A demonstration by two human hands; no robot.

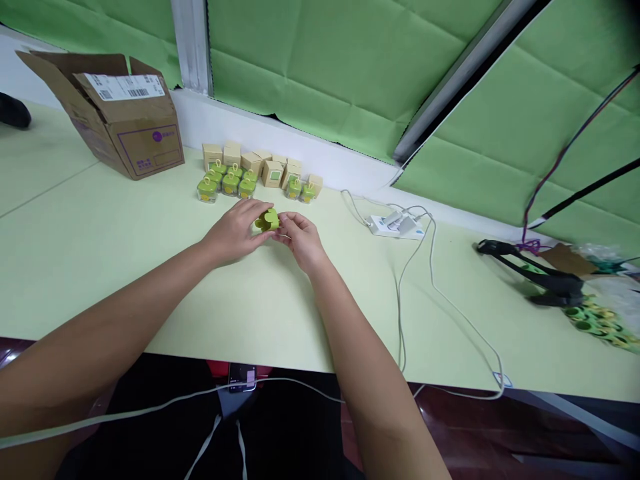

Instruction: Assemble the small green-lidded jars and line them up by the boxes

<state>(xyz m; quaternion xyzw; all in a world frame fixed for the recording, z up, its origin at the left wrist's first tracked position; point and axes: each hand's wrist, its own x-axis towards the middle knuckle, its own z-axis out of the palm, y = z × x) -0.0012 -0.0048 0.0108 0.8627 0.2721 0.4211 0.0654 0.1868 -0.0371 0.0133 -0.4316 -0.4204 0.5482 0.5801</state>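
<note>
Above the middle of the table, a small yellow-green folded piece (268, 221) with rounded flaps and a hollow inside is held between both hands. My left hand (234, 233) wraps thumb and fingers around its left side. At its right end, my right hand (302, 241) is closed in a pinch; the exact contact is partly hidden by the fingers. Just beyond the hands stand several small clear jars with green tops and loops (231, 183). Two more such jars (301, 191) stand to their right. Several small tan boxes (273, 173) are lined up behind the jars.
An open cardboard box (145, 143) stands at the back left. A white power strip (397, 225) with plugs and trailing cables lies right of the hands. Farther right are a black stand-like object (555, 287) and green-yellow pieces (595, 320). A phone (243, 377) rests below the table edge.
</note>
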